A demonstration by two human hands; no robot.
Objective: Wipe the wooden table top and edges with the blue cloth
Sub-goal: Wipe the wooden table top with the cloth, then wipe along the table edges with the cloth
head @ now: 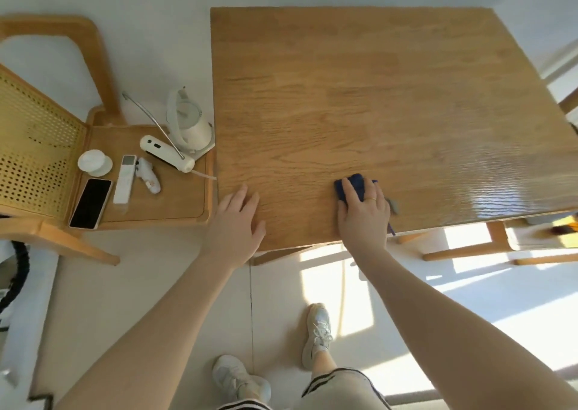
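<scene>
The wooden table fills the upper right of the head view, its top bare. My right hand lies flat on the blue cloth close to the table's near edge, pressing it onto the wood; only the cloth's far part shows beyond my fingers, and a thin blue strip pokes out by my wrist. My left hand rests palm down on the near left corner of the table, fingers spread, holding nothing.
A wooden chair stands against the table's left side. On its seat lie a white kettle, a phone, a remote, a white handheld device and a small white dish. Another chair sits at the right.
</scene>
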